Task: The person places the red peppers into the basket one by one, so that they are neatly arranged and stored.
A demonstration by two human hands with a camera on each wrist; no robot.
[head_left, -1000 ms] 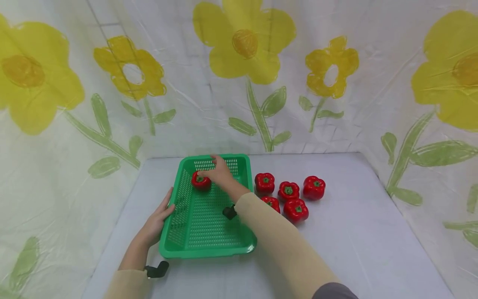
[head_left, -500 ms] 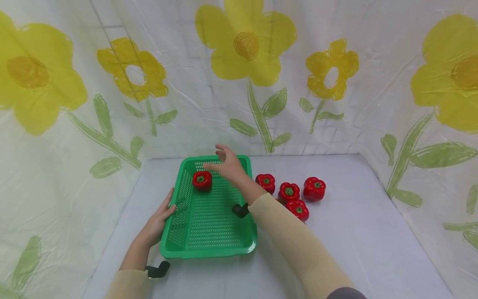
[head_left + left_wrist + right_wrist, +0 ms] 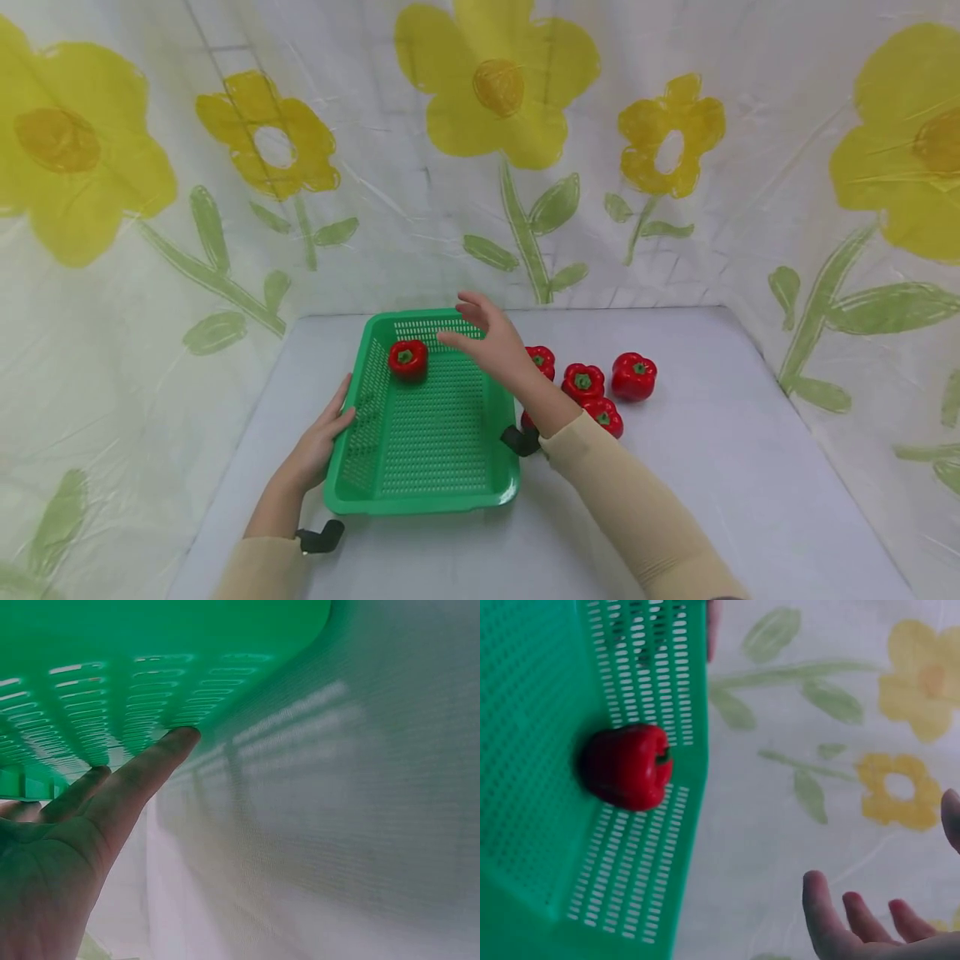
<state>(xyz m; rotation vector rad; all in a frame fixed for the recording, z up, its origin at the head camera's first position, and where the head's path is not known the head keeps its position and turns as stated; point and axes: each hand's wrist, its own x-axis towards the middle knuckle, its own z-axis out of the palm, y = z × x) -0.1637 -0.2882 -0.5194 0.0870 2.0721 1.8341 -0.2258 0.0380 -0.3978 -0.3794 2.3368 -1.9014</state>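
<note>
A green plastic basket [image 3: 420, 506] with slotted walls stands on the table, and one red bell pepper [image 3: 408, 362] sits upright in its far left corner. My left hand [image 3: 311, 450] is at the basket's left side; in the left wrist view its straight fingers [image 3: 150, 769] touch the outer wall, and in the head view the thumb lies at the rim. Over the basket's far right part hovers my right hand [image 3: 497, 343], fingers spread and holding nothing. Several more red bell peppers [image 3: 582, 382] lie in a group right of the basket, some partly behind the right forearm.
The white tabletop [image 3: 750, 467] reaches past the peppers on the right. Behind the table and along both sides hangs a white sheet [image 3: 390, 242] printed with yellow flowers. A dark wrist camera [image 3: 321, 537] sits on the left wrist, another [image 3: 519, 440] on the right.
My right hand has let go of the bell pepper in the basket and moved up and to the right, its fingers apart. The left hand and the basket have stayed in place.
</note>
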